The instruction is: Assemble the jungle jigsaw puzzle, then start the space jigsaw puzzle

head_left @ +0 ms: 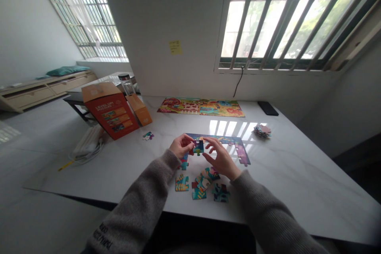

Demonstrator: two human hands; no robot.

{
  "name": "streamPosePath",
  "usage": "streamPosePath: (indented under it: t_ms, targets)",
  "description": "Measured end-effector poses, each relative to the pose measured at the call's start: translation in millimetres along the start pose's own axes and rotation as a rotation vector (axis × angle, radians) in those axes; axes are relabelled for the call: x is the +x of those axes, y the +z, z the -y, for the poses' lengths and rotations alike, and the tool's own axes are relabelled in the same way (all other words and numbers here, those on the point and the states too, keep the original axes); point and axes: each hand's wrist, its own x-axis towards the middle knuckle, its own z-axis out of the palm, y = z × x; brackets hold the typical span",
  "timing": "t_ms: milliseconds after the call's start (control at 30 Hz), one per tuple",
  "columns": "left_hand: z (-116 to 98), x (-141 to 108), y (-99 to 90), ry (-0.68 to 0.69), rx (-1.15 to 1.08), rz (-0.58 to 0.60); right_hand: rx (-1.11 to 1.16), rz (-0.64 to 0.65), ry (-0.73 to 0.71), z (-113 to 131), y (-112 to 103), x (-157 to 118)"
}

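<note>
Two hands: left hand [181, 145] pinches one jigsaw piece [198, 147]; right hand [222, 158] hovers open beside it.

We wear a grey-brown knit sweater [137, 206], caught here from head height, its two long sleeves reaching in from the frame's lower edge. The left sleeve [139, 202] enters at 7 o'clock and carries dark printed lettering [102, 236] in two rotated lines near the lower edge, too blurred to read. The right sleeve [268, 210] enters at 4 o'clock, its fine lengthwise ribbing plainly visible. Each sleeve ends in a snug ribbed cuff [238, 177] at the wrist. Beyond the cuffs, our left hand [181, 145] and right hand [222, 158] are bare.
</note>
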Motion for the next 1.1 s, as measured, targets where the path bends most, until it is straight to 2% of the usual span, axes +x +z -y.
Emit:
streamPosePath:
  t_ms: [300, 433, 633, 800, 933, 1100]
  targets:
    - [5.9, -0.7, 0.0, 0.007, -0.012, 0.047, -0.079, 0.049, -0.045, -3.0, -1.3, -1.7]
    - [0.0, -1.1, 0.2, -0.011, 0.039, 0.010, -0.147, 0.024, -0.085, -7.0, -2.5, -2.4]
    - [-0.6, 2.4, -2.5, 0.031, 0.063, -0.075, -0.192, 0.003, -0.096, -9.7, -3.0, -2.7]
    - [0.4, 2.4, -2.1, 0.022, 0.089, -0.080, -0.197, 0.014, -0.101, -5.0, -9.0, -1.6]
    - [-2.1, 0.3, -1.4, 0.009, 0.112, -0.075, -0.191, 0.012, -0.067, -2.9, -36.4, -6.5]
    - [0.5, -0.1, -0.9, 0.005, 0.149, -0.037, -0.253, -0.022, 0.099, -13.0, -100.7, -38.4]
